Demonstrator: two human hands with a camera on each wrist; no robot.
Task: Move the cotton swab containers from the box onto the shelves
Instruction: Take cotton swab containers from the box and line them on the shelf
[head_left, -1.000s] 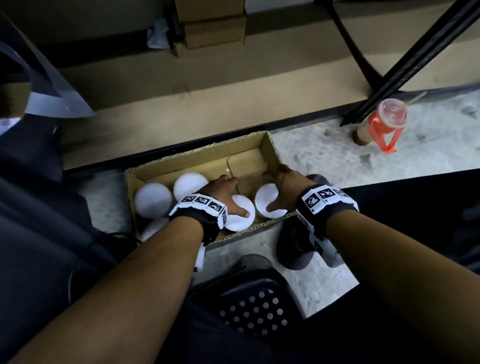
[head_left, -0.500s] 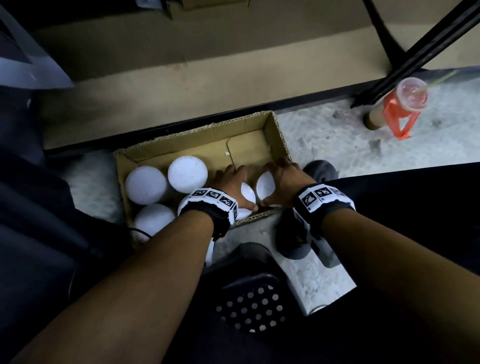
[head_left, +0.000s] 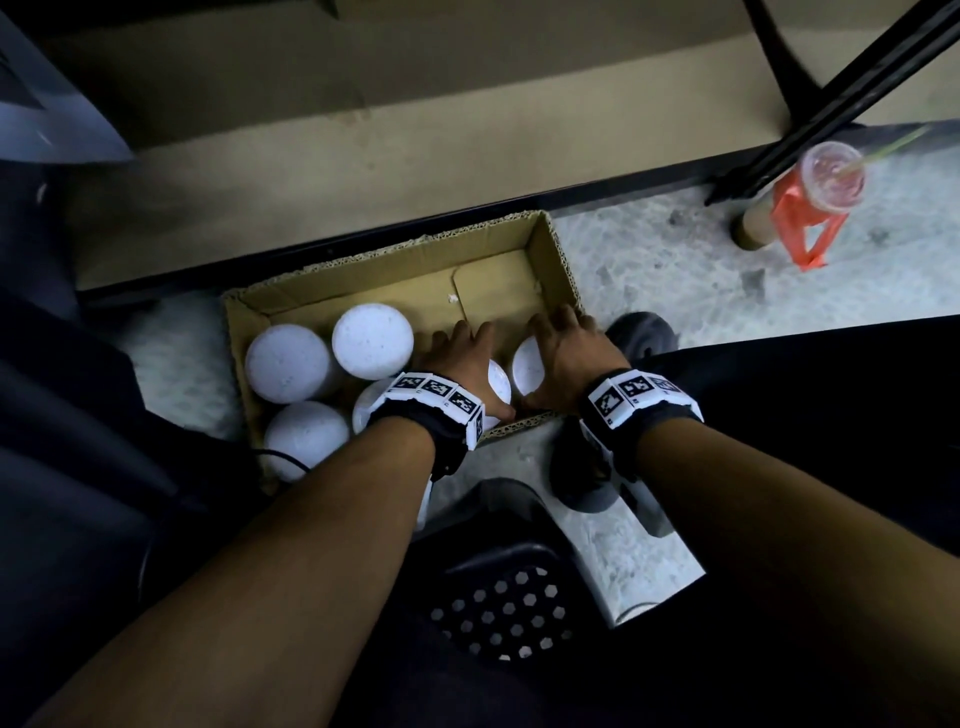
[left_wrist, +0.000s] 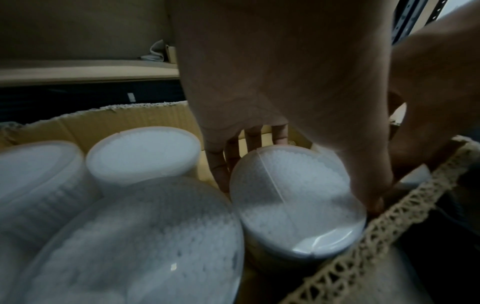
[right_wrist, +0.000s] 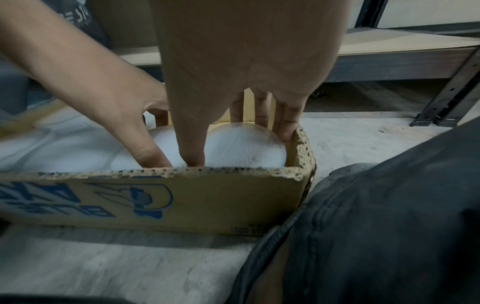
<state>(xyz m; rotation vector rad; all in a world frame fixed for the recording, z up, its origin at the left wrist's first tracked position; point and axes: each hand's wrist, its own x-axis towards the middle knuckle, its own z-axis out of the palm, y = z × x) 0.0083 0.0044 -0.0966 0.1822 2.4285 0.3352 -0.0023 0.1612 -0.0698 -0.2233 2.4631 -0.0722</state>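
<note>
Since the earlier frame both hands sank deeper into the box (head_left: 395, 249): my left hand (head_left: 462, 358) and right hand (head_left: 566, 353) each clasp a light, smooth, rigid cotton swab container (left_wrist: 296, 197) by its sides, lower centre of frame.

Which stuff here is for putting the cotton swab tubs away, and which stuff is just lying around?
For the job:
- cardboard box
- six white swab tubs, like this one
- left hand, gripping a tub
- right hand, gripping the corner tub
- shelf

Just lying about:
- drink cup in an orange bag
- black stool
</note>
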